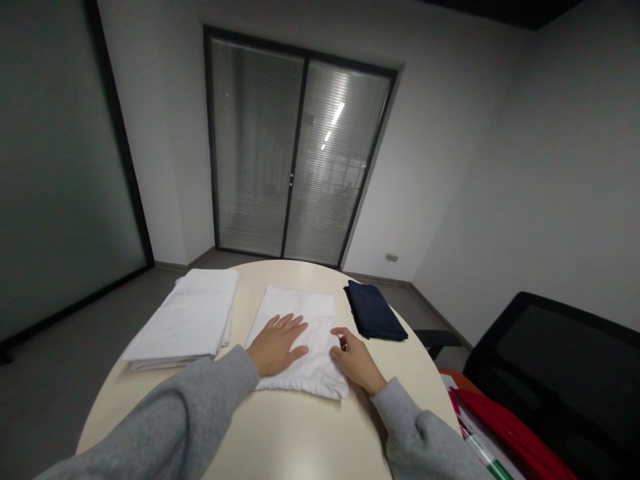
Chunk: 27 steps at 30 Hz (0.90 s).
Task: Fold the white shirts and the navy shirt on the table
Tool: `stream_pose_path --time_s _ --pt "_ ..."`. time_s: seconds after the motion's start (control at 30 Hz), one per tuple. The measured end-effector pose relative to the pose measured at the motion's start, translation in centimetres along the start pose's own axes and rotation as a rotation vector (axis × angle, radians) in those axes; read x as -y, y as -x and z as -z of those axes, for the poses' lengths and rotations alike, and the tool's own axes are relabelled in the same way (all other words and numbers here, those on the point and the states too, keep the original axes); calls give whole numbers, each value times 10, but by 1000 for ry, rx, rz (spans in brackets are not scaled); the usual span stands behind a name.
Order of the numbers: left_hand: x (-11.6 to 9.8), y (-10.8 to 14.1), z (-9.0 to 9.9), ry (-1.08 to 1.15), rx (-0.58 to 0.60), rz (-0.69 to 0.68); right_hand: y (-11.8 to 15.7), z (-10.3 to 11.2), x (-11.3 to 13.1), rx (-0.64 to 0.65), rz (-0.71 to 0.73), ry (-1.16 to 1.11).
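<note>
A folded white garment (313,310) with a gathered near edge lies flat in the middle of the round table. My left hand (280,347) rests palm down on it, fingers stretched out. At the garment's right edge is my right hand (355,360), its fingers curved and its thumb and forefinger apart. Whether its hidden fingers touch the cloth I cannot tell. Left of the garment sits a thicker folded stack of white cloth (193,317). Some folded dark blue cloth (377,311) lies to the right, beyond my right hand.
The round cream table (300,440) has its far edge just past the cloths. A black mesh chair (555,373) stands at the right, with red cloth (510,427) and other items on it. Behind the table are glass doors with blinds (260,153).
</note>
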<state>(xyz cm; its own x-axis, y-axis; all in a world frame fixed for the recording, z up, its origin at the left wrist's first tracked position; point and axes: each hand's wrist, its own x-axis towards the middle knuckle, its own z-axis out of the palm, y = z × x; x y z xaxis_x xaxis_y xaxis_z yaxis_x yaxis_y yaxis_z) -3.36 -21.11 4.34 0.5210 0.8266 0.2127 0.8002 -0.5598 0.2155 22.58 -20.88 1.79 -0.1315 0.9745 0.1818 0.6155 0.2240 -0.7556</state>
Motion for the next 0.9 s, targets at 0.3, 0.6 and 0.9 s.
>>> stream_pose_path --time_s 0.3,0.6,0.9 --pt "-18 25 7 98 137 -116 3 0 -2 -43 -40 -96" --pt "-46 39 20 126 65 -248 6 6 -1 -16 -95 -209" --pt "-40 40 32 57 72 -27 6 5 -8 37 -74 -233"
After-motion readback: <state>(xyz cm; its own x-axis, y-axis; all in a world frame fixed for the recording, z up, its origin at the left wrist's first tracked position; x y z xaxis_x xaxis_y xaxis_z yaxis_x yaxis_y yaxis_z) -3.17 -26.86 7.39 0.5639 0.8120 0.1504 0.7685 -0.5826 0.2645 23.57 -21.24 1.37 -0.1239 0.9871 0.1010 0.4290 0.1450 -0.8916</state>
